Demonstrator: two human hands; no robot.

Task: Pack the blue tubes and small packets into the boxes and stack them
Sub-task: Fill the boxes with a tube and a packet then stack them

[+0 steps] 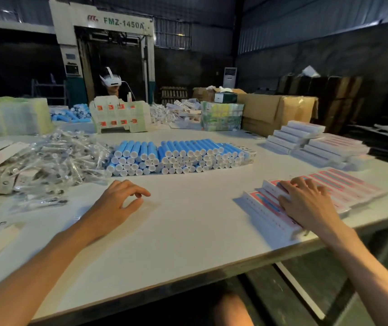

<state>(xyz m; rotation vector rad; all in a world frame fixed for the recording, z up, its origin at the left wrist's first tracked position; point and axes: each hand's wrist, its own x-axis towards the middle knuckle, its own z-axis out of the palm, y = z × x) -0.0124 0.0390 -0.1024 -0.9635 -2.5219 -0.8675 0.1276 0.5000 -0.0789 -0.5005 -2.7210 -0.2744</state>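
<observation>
Head view: I see white-capped blue tubes [179, 156] stacked at 12 o'clock. My left hand [117, 203] hangs loosely curled, empty; right hand [306, 203] flat on boxes [353, 187] at 3 o'clock. Blurred packets [54, 161] at 10 o'clock.

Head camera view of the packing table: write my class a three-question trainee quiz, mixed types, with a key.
1. True or false: the left hand holds nothing.
2. The right hand rests on: A) the fanned flat boxes, B) a roll of tape, C) a tray.
3. What is heaped left of the stacked blue tubes?
Key: 1 true; 2 A; 3 the clear packets.
</observation>
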